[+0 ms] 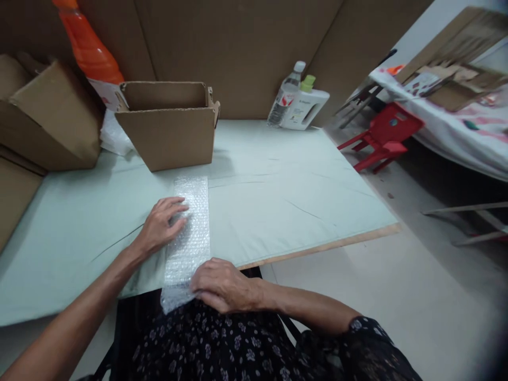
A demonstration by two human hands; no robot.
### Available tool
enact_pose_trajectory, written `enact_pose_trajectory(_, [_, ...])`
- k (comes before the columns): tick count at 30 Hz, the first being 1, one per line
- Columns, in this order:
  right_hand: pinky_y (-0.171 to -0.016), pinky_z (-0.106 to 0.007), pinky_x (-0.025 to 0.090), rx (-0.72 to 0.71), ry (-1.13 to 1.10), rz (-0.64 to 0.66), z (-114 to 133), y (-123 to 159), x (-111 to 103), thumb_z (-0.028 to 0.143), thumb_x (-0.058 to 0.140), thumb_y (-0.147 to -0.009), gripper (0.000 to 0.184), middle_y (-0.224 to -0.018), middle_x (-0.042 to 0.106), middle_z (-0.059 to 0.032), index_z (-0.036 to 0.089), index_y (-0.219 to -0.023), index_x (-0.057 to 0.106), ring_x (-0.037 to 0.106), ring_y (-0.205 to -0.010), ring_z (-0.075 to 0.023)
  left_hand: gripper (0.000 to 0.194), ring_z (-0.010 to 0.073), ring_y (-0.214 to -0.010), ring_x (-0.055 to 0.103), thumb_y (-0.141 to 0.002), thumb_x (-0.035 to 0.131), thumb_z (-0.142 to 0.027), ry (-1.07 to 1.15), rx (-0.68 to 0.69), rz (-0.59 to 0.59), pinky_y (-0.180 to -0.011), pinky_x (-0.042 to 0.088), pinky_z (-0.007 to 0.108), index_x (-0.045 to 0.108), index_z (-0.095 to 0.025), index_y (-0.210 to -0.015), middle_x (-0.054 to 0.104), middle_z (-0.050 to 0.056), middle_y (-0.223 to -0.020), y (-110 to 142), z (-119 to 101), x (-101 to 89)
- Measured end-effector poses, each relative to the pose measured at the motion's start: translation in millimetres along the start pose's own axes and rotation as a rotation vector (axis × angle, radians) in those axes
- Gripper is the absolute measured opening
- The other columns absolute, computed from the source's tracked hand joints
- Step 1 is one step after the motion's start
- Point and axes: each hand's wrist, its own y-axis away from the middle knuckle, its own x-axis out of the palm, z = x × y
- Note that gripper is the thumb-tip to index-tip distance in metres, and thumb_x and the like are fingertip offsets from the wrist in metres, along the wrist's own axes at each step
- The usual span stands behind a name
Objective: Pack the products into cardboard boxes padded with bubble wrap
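A strip of clear bubble wrap (189, 227) lies lengthwise on the pale green table (278, 190), its near end hanging over the table's front edge. My left hand (161, 225) rests flat on the strip's left side, fingers spread and open. My right hand (222, 286) is at the near end of the strip by the table edge, fingers curled down onto the hanging end. An open, empty-looking cardboard box (169, 124) stands just beyond the strip's far end.
A larger cardboard box (47, 116) and an orange bottle (89, 50) sit at the back left. A clear bottle (283, 95) and a white jug (305, 106) stand at the back right. A red plastic chair (383, 135) is on the floor to the right.
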Motion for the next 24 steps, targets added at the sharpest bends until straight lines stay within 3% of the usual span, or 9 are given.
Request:
enact_pose_trajectory(4, [-0.086, -0.031, 0.055, 0.236, -0.187, -0.216, 2, -1, -16, 0.020, 0.059, -0.097, 0.011, -0.096, 0.077, -0.0068, 0.017, -0.098, 0.069, 0.069, -0.090, -0.0165, 0.054, 0.0311, -0.129, 0.061, -0.089, 0.053, -0.062, 0.451, -0.079, 0.253, -0.107, 0.050, 0.046, 0.069, -0.027, -0.127, 0.066, 0.009, -0.138, 58, -26, -29.0])
enact_pose_trajectory(6, [-0.082, -0.029, 0.054, 0.354, -0.286, -0.274, 5, -5, -28, 0.023, 0.062, -0.095, 0.009, -0.095, 0.076, -0.0055, 0.018, -0.096, 0.070, 0.069, -0.087, -0.0159, 0.061, 0.0314, -0.122, 0.065, -0.081, 0.064, -0.063, 0.466, -0.109, 0.311, -0.102, 0.053, 0.043, 0.068, -0.026, -0.130, 0.068, 0.010, -0.135, 78, -39, -33.9])
enact_pose_trajectory(9, [-0.079, -0.029, 0.054, 0.371, -0.384, -0.168, -2, -20, -52, 0.030, 0.067, -0.093, 0.013, -0.094, 0.076, -0.0032, 0.018, -0.096, 0.072, 0.070, -0.086, -0.0157, 0.032, 0.0234, -0.092, 0.072, -0.084, 0.064, -0.048, 0.369, -0.220, 0.193, -0.084, 0.056, 0.033, 0.075, -0.022, -0.099, 0.077, 0.007, -0.101, 85, -52, -28.1])
enact_pose_trajectory(11, [-0.084, -0.032, 0.054, 0.337, -0.327, -0.125, -21, -40, -76, 0.037, 0.065, -0.096, 0.021, -0.103, 0.077, -0.0043, 0.019, -0.102, 0.073, 0.070, -0.095, -0.0174, 0.028, 0.0198, -0.077, 0.069, -0.086, 0.061, -0.045, 0.390, -0.278, 0.105, -0.073, 0.055, 0.029, 0.074, -0.020, -0.083, 0.075, 0.005, -0.083, 80, -56, -23.3])
enact_pose_trajectory(14, [-0.100, -0.040, 0.050, 0.417, 0.010, -0.226, -74, -77, -116, 0.033, 0.050, -0.105, 0.030, -0.130, 0.071, -0.0093, 0.018, -0.122, 0.069, 0.064, -0.120, -0.0210, 0.030, 0.0181, -0.069, 0.065, -0.080, 0.067, -0.049, 0.463, -0.368, -0.008, -0.063, 0.051, 0.026, 0.073, -0.020, -0.080, 0.073, 0.004, -0.077, 72, -55, -23.3])
enact_pose_trajectory(17, [-0.112, -0.047, 0.041, 0.571, 0.398, -0.087, -125, -100, -138, 0.026, 0.056, -0.101, 0.040, -0.150, 0.057, -0.0146, 0.015, -0.139, 0.060, 0.052, -0.138, -0.0285, 0.032, 0.0163, -0.065, 0.061, -0.077, 0.072, -0.051, 0.512, -0.459, -0.082, -0.059, 0.047, 0.024, 0.073, -0.019, -0.081, 0.071, 0.003, -0.075, 72, -49, -26.7])
enact_pose_trajectory(20, [-0.118, -0.052, 0.033, 0.574, 0.503, -0.010, -136, -84, -123, 0.027, 0.058, -0.101, 0.045, -0.159, 0.046, -0.0161, 0.015, -0.144, 0.057, 0.041, -0.147, -0.0335, 0.031, 0.0160, -0.071, 0.062, -0.076, 0.076, -0.049, 0.591, -0.504, -0.090, -0.064, 0.048, 0.024, 0.074, -0.019, -0.083, 0.071, 0.003, -0.080, 78, -40, -25.8])
enact_pose_trajectory(24, [-0.124, -0.052, 0.025, 0.379, 0.511, 0.126, -85, -15, -73, 0.036, 0.052, -0.104, 0.051, -0.166, 0.035, -0.0125, 0.021, -0.152, 0.050, 0.028, -0.155, -0.0304, 0.028, 0.0154, -0.077, 0.062, -0.072, 0.083, -0.045, 0.754, -0.553, -0.165, -0.069, 0.049, 0.022, 0.075, -0.021, -0.082, 0.071, 0.002, -0.083, 83, -23, -20.0])
